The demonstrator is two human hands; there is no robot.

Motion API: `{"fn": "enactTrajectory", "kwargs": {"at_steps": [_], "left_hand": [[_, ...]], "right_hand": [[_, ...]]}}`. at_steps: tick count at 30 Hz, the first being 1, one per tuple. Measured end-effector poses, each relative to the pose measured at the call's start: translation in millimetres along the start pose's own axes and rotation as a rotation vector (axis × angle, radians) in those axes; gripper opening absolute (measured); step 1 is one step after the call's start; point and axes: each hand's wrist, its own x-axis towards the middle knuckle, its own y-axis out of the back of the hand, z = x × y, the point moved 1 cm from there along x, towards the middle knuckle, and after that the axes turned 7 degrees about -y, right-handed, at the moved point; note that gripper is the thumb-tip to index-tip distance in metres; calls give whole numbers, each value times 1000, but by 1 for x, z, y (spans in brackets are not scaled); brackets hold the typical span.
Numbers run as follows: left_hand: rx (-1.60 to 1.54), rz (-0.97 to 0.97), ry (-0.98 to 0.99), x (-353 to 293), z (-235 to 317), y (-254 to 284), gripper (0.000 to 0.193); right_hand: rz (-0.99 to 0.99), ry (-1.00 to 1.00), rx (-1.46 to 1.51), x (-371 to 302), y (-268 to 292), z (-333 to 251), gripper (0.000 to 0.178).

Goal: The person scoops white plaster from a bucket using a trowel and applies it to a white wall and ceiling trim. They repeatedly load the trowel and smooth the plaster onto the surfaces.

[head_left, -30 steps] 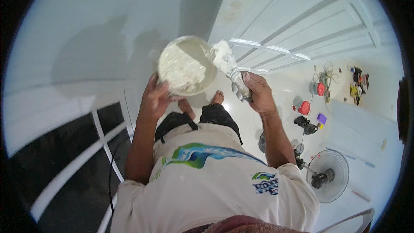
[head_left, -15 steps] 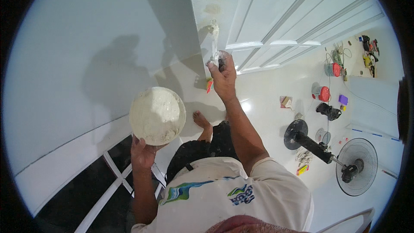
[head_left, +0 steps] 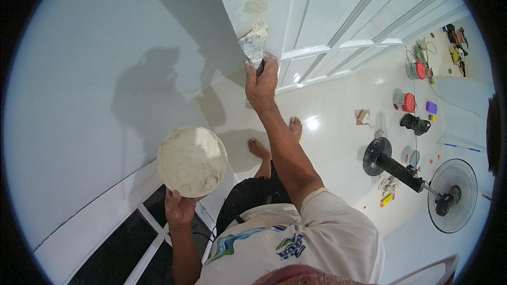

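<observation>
My right hand (head_left: 261,87) is closed on the dark handle of a putty knife (head_left: 253,47), whose wide, putty-smeared blade lies against the white wall strip (head_left: 277,0) beside the door. Rough cream patches of putty (head_left: 255,6) run up this strip from the blade. At lower left, my left hand (head_left: 180,210) supports a round container (head_left: 160,164) from its near side and underneath. Pale putty (head_left: 193,159) fills it, its surface scraped and lumpy; the container's walls are mostly hidden.
A white panelled door (head_left: 338,21) stands to the right of the strip. On the glossy floor are a standing fan (head_left: 393,171), red-and-white buckets (head_left: 405,102), a black bag (head_left: 415,124) and cords. A dark-paned window frame (head_left: 142,232) is at lower left.
The putty knife has turned from nearly edge-on to show its broad blade on the strip, and my right hand has rotated with it. The putty container appears lower in view, which has shifted.
</observation>
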Motion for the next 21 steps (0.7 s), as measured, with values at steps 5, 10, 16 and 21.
{"fn": "enactTrajectory", "kwargs": {"at_steps": [5, 10, 16, 21], "left_hand": [[-70, 60, 50, 5, 0, 1, 90], [-66, 30, 79, 17, 0, -1, 87], [11, -5, 63, 18, 1, 8, 85], [-13, -38, 73, 21, 1, 12, 84]], "right_hand": [[-152, -49, -191, 3, -1, -11, 40], [-215, -128, -236, 0, -3, -10, 40], [-320, -205, -195, 4, 2, -16, 35], [-348, -218, -249, 0, 3, -11, 33]]}}
